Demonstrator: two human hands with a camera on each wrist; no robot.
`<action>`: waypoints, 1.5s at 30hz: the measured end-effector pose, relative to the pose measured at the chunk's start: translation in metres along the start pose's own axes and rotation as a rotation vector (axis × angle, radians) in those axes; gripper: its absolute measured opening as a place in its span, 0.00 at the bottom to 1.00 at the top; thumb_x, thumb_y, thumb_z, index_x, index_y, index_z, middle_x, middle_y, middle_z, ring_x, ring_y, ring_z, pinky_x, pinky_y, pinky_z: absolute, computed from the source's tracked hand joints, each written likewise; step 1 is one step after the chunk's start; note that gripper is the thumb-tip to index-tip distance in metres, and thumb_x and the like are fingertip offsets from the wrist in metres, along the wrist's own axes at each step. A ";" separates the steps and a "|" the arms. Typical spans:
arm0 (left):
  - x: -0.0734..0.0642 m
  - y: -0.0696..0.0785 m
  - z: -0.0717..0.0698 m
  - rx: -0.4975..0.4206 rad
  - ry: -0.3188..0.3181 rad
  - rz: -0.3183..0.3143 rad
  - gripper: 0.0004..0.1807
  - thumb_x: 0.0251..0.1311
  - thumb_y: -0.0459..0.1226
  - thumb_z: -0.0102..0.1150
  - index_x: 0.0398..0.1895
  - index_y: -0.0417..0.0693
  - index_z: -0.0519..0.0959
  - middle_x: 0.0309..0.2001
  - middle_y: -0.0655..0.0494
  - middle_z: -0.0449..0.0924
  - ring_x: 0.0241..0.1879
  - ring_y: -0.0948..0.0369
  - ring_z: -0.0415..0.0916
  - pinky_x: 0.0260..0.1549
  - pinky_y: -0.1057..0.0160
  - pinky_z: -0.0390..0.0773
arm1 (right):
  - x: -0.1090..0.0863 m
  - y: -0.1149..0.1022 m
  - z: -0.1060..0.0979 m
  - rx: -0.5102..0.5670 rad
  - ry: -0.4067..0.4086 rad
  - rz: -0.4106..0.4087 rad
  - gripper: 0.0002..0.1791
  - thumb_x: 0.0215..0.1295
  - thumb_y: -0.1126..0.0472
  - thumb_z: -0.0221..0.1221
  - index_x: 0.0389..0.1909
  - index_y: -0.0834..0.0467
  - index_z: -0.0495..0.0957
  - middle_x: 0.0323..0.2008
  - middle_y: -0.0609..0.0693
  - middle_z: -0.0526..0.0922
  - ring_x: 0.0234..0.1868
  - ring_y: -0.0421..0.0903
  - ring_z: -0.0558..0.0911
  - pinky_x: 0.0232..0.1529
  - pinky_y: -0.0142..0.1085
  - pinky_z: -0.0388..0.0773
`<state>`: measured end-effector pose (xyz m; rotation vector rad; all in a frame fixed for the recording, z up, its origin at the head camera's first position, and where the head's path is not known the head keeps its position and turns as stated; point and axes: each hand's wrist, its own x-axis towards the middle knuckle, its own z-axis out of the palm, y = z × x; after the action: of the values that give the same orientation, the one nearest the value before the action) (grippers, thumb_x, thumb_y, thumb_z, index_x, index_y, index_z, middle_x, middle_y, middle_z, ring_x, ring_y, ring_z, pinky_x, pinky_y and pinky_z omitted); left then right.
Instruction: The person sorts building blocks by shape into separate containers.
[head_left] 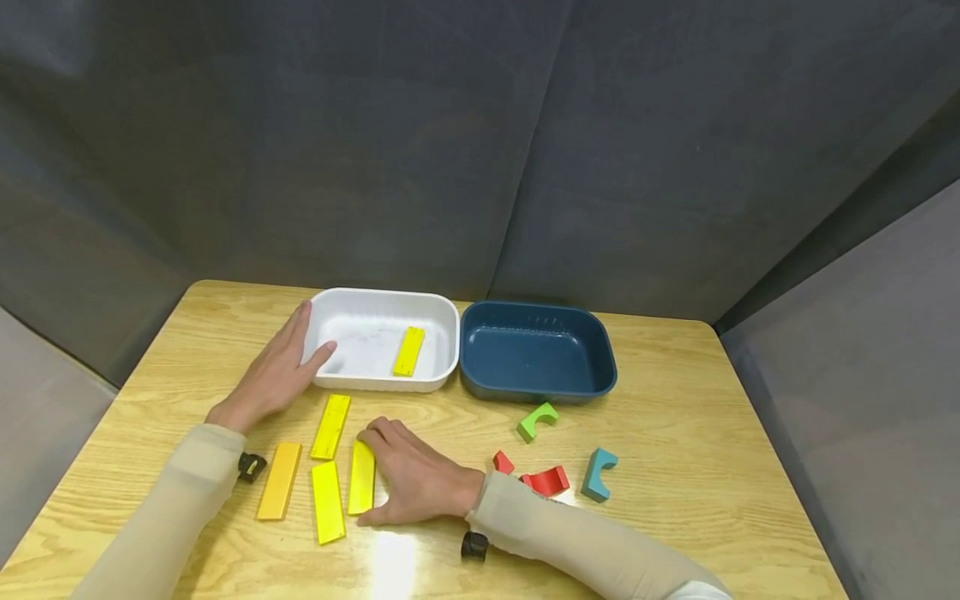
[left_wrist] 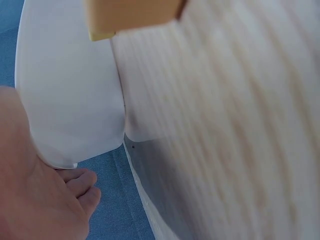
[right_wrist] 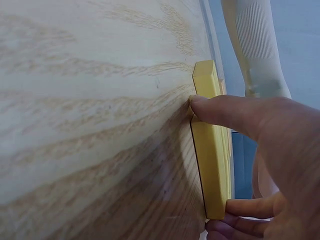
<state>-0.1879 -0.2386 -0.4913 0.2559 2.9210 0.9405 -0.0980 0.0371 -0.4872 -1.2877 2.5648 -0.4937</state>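
Note:
At the left end of a white plastic tub [head_left: 375,384], my left hand [head_left: 272,375] grips the wall, its thumb over the rim and its fingers along the outside. In the left wrist view the fingertips [left_wrist: 82,187] curl past the tub's corner. One flat yellow block [head_left: 408,352] lies inside the tub. My right hand [head_left: 420,479] pinches another yellow block [head_left: 362,482] lengthwise on the table, thumb at the near end and fingers at the far end. Two more yellow blocks [head_left: 328,502] and an orange-yellow block [head_left: 280,481] lie to its left.
A dark blue tub [head_left: 536,393] stands against the white tub's right side. In front of it lie a green arch block [head_left: 529,423], a blue arch block [head_left: 595,477] and red pieces [head_left: 551,482], partly behind the right sleeve. Dark cloth [head_left: 375,150] hangs behind the wooden table.

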 end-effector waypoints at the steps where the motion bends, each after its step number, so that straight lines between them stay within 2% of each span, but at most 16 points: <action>1: 0.000 0.000 0.000 -0.001 -0.001 0.000 0.52 0.80 0.66 0.39 0.88 0.51 0.28 0.88 0.50 0.26 0.86 0.40 0.35 0.81 0.34 0.45 | 0.000 0.000 0.000 0.004 -0.003 0.001 0.54 0.55 0.35 0.78 0.74 0.61 0.67 0.66 0.50 0.70 0.62 0.43 0.72 0.67 0.28 0.71; 6: -0.001 0.001 -0.001 -0.004 -0.007 0.003 0.52 0.81 0.65 0.39 0.88 0.51 0.27 0.88 0.49 0.25 0.86 0.39 0.35 0.81 0.33 0.44 | 0.000 0.000 0.000 0.015 -0.012 0.000 0.54 0.56 0.36 0.78 0.74 0.61 0.67 0.66 0.50 0.70 0.62 0.42 0.72 0.67 0.28 0.71; 21: -0.001 0.001 -0.002 -0.005 -0.007 0.003 0.52 0.80 0.65 0.40 0.88 0.50 0.28 0.88 0.49 0.26 0.86 0.39 0.35 0.81 0.33 0.44 | -0.003 -0.001 0.000 0.005 0.031 -0.022 0.53 0.53 0.34 0.79 0.71 0.61 0.70 0.61 0.49 0.71 0.56 0.41 0.72 0.61 0.25 0.71; 30: 0.001 -0.003 0.000 -0.002 -0.013 -0.003 0.53 0.80 0.67 0.37 0.88 0.51 0.26 0.88 0.50 0.25 0.86 0.40 0.34 0.81 0.33 0.44 | -0.006 0.000 -0.005 0.025 0.047 -0.006 0.55 0.51 0.34 0.81 0.72 0.60 0.69 0.63 0.48 0.71 0.59 0.41 0.72 0.65 0.27 0.72; 45: -0.001 0.002 -0.003 0.002 -0.012 -0.006 0.53 0.80 0.66 0.40 0.88 0.48 0.28 0.88 0.49 0.26 0.86 0.39 0.35 0.80 0.33 0.45 | -0.007 0.001 -0.019 0.042 0.099 -0.040 0.56 0.47 0.37 0.84 0.72 0.60 0.69 0.65 0.49 0.71 0.62 0.43 0.73 0.69 0.29 0.71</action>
<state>-0.1871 -0.2386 -0.4880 0.2520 2.9100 0.9321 -0.1013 0.0470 -0.4694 -1.3349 2.5975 -0.6305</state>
